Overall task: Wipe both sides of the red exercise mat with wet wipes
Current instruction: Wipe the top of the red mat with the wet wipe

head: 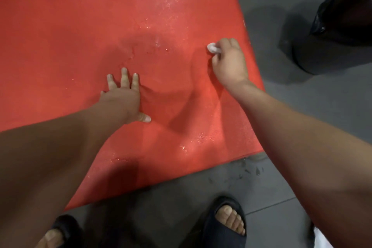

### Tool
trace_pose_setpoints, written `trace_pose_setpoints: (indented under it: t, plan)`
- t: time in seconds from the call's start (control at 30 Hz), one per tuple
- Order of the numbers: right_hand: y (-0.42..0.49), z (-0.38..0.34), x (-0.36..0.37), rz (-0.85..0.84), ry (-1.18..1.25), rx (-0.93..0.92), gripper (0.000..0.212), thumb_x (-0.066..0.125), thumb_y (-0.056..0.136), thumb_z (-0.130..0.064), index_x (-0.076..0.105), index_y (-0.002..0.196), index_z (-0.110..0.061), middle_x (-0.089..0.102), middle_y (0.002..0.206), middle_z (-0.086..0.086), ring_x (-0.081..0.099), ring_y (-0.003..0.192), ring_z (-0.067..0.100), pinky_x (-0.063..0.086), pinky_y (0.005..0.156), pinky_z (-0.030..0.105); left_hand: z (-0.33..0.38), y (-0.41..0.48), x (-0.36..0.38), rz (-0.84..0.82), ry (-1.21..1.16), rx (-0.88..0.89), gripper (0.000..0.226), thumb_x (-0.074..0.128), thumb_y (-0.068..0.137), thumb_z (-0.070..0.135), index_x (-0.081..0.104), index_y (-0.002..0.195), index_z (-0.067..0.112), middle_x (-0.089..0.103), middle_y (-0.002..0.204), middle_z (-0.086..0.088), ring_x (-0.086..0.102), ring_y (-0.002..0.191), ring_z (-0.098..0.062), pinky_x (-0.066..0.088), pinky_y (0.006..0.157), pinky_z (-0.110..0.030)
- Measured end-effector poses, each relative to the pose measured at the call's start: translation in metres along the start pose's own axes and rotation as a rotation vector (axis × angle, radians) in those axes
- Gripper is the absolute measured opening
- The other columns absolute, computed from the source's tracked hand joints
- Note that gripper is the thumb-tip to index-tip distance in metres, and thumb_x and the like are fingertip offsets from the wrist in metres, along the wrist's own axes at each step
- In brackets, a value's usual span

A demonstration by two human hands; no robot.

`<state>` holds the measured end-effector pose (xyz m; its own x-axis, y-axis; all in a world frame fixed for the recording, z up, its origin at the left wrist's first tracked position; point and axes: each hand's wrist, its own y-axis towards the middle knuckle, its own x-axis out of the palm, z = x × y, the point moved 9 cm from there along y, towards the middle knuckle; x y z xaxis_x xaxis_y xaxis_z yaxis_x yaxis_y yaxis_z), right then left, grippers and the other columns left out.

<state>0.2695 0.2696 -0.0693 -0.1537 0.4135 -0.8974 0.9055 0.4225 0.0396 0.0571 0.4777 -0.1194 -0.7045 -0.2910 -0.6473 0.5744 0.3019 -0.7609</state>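
The red exercise mat [80, 42] lies flat on the grey floor, its surface glistening with wet patches near the middle and the near edge. My left hand [123, 96] presses flat on the mat with fingers spread. My right hand [229, 62] is near the mat's right edge and grips a small crumpled white wet wipe [212, 48] against the mat.
A black bin lined with a black bag [338, 30] stands on the floor at the right, just beyond the mat's edge. My feet in dark slippers [225, 223] stand on the grey floor at the mat's near edge. Small dark specks lie on the floor near the mat's corner.
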Motion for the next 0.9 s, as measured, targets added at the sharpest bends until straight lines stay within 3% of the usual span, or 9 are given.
trace_pose_setpoints:
  t: [0.17, 0.3, 0.37, 0.43, 0.53, 0.6, 0.67, 0.8, 0.9]
  plan:
    - [-0.005, -0.011, 0.023, -0.084, -0.138, -0.178, 0.028, 0.051, 0.091, -0.009, 0.070, 0.111, -0.010, 0.061, 0.105, 0.015, 0.057, 0.094, 0.039, 0.040, 0.090, 0.034, 0.001, 0.000, 0.002, -0.019, 0.003, -0.016, 0.143, 0.078, 0.072, 0.066, -0.028, 0.155, 0.020, -0.042, 0.158, -0.008, -0.020, 0.149, -0.049, 0.019, 0.120, -0.064]
    - [0.006, 0.002, 0.018, -0.014, -0.094, -0.021, 0.025, 0.045, 0.089, -0.007, 0.069, 0.093, -0.009, 0.058, 0.096, 0.016, 0.058, 0.094, 0.037, 0.041, 0.084, 0.029, 0.003, -0.002, 0.002, -0.052, -0.003, -0.020, 0.141, 0.077, 0.074, 0.065, -0.030, 0.154, 0.020, -0.044, 0.156, -0.008, -0.022, 0.149, -0.048, 0.017, 0.120, -0.064]
    - [0.006, -0.005, 0.023, 0.000, -0.080, 0.045, 0.026, 0.042, 0.091, -0.007, 0.068, 0.090, -0.005, 0.058, 0.094, 0.017, 0.059, 0.089, 0.038, 0.045, 0.083, 0.034, 0.003, -0.003, 0.000, -0.054, -0.004, -0.023, 0.141, 0.077, 0.074, 0.064, -0.030, 0.154, 0.020, -0.044, 0.157, -0.008, -0.023, 0.149, -0.048, 0.016, 0.121, -0.063]
    - [-0.009, -0.041, 0.040, -0.057, -0.066, -0.090, 0.021, 0.046, 0.091, -0.006, 0.067, 0.091, -0.004, 0.059, 0.093, 0.019, 0.059, 0.086, 0.038, 0.044, 0.080, 0.037, 0.003, -0.003, 0.000, -0.053, -0.006, -0.029, 0.141, 0.077, 0.074, 0.064, -0.030, 0.155, 0.020, -0.044, 0.157, -0.007, -0.023, 0.149, -0.047, 0.016, 0.121, -0.063]
    - [-0.059, -0.099, 0.075, -0.300, -0.008, -0.442, 0.016, 0.054, 0.092, -0.007, 0.067, 0.102, -0.006, 0.060, 0.104, 0.013, 0.056, 0.099, 0.030, 0.042, 0.082, 0.032, 0.003, -0.002, 0.002, -0.043, -0.004, -0.031, 0.141, 0.078, 0.074, 0.064, -0.029, 0.155, 0.021, -0.043, 0.157, -0.006, -0.023, 0.149, -0.047, 0.016, 0.121, -0.063]
    - [-0.072, -0.108, 0.078, -0.330, 0.008, -0.626, 0.016, 0.055, 0.098, -0.016, 0.067, 0.106, -0.009, 0.060, 0.107, 0.008, 0.055, 0.105, 0.026, 0.044, 0.090, 0.032, 0.002, -0.001, 0.003, -0.044, -0.003, -0.032, 0.141, 0.078, 0.074, 0.064, -0.029, 0.155, 0.020, -0.043, 0.157, -0.006, -0.023, 0.149, -0.047, 0.017, 0.121, -0.063]
    - [-0.048, -0.089, 0.068, -0.290, -0.043, -0.578, 0.017, 0.053, 0.099, -0.024, 0.067, 0.107, -0.017, 0.061, 0.105, 0.005, 0.056, 0.104, 0.024, 0.044, 0.095, 0.034, 0.002, -0.002, 0.003, -0.044, 0.000, -0.028, 0.141, 0.078, 0.074, 0.064, -0.029, 0.155, 0.020, -0.043, 0.157, -0.007, -0.023, 0.149, -0.047, 0.017, 0.121, -0.063]
    - [0.013, -0.030, 0.031, -0.066, -0.166, -0.249, 0.024, 0.044, 0.091, -0.012, 0.065, 0.101, -0.016, 0.054, 0.091, 0.014, 0.054, 0.087, 0.036, 0.040, 0.076, 0.036, 0.002, 0.000, 0.002, -0.052, 0.007, -0.032, 0.141, 0.076, 0.074, 0.065, -0.030, 0.154, 0.019, -0.044, 0.157, -0.008, -0.023, 0.149, -0.048, 0.017, 0.121, -0.064]
    - [-0.002, -0.050, 0.042, -0.070, -0.115, -0.190, 0.026, 0.046, 0.095, -0.011, 0.069, 0.107, -0.009, 0.062, 0.099, 0.015, 0.059, 0.094, 0.036, 0.043, 0.085, 0.033, 0.003, 0.001, 0.003, -0.063, 0.011, -0.040, 0.143, 0.076, 0.072, 0.067, -0.030, 0.154, 0.019, -0.044, 0.157, -0.008, -0.023, 0.149, -0.048, 0.017, 0.120, -0.064]
